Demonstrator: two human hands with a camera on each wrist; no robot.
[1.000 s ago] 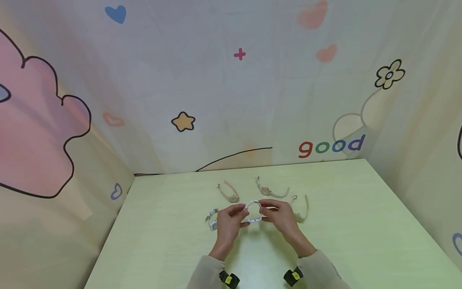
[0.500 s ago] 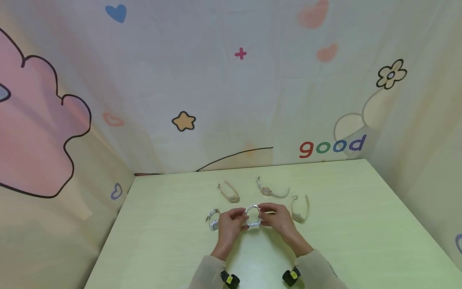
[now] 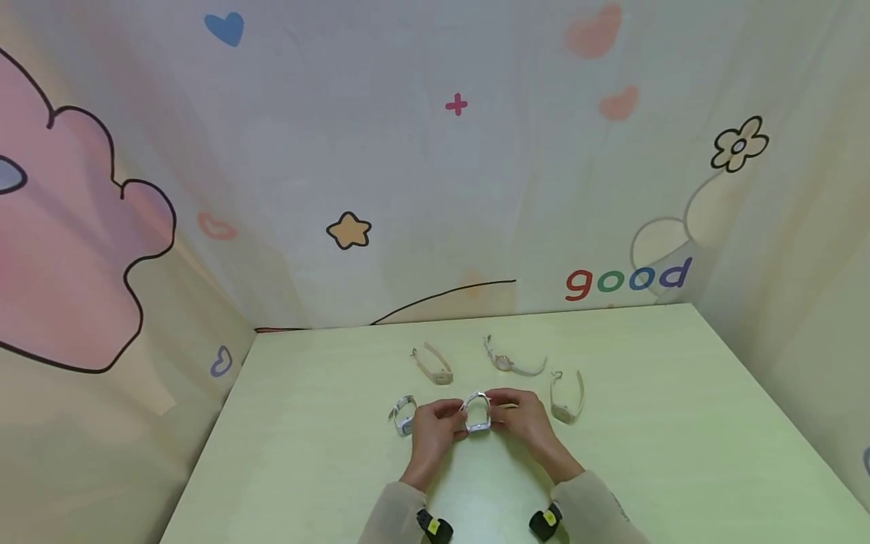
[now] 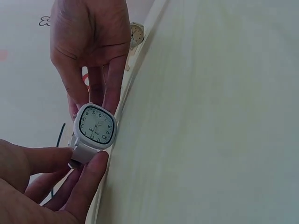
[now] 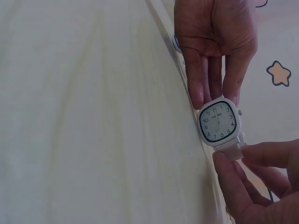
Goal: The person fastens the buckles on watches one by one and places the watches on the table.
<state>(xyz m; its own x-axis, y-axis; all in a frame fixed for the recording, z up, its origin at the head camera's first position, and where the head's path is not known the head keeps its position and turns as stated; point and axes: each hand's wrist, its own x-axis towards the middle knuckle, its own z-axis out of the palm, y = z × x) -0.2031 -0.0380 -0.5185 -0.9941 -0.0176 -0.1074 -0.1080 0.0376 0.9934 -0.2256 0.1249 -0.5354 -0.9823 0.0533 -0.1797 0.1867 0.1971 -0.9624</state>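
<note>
Between both hands is a white wristwatch point(image 3: 479, 428), its strap forming an upright loop with the case at the bottom. My left hand point(image 3: 432, 432) pinches the loop's left side between thumb and fingers. On the opposite side, my right hand point(image 3: 530, 423) pinches the strap likewise. The left wrist view shows the squarish white case with its dark-rimmed dial point(image 4: 97, 125), numerals upside down. Seen from the right wrist, the same dial point(image 5: 217, 122) appears nearly upright, a crown at its side. Parts of the strap are covered by fingers.
Another white watch point(image 3: 405, 427) stands just left of my left hand. Behind lie a beige watch point(image 3: 442, 377) and a watch with its pale strap spread out point(image 3: 503, 363). A further beige watch point(image 3: 563, 413) stands right of my right hand. A patterned curtain point(image 3: 408, 151) rises behind the table point(image 3: 306, 453).
Both hands have moved slightly down and toward me, with the white wristwatch still pinched between them. The other watches stay in their places.
</note>
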